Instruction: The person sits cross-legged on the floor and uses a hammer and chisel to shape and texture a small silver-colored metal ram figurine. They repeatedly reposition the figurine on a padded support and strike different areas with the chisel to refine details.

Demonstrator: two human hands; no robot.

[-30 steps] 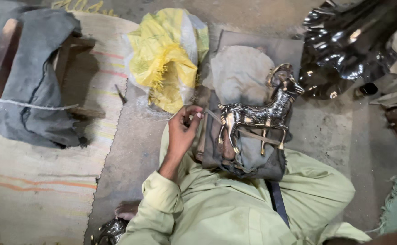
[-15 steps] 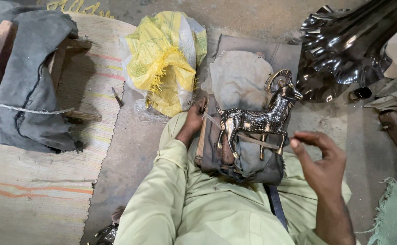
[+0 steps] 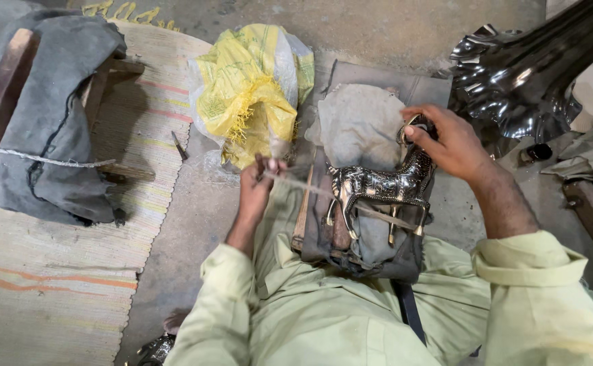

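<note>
The horse figurine [image 3: 384, 186] stands on a cloth-padded block [image 3: 361, 240] resting on the person's lap. Left of it lies a sack [image 3: 252, 91] on the floor [image 3: 195, 210]; farther left, a mat [image 3: 52, 271] carries a draped stool [image 3: 35, 115] (a small tool [image 3: 179, 145] lies between). A metal sheet [image 3: 526, 81] lies behind, to the right.

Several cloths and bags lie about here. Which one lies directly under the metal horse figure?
The pale grey cloth beneath the horse figure; the yellow sack and dark grey cloth lie off to the left.
</note>
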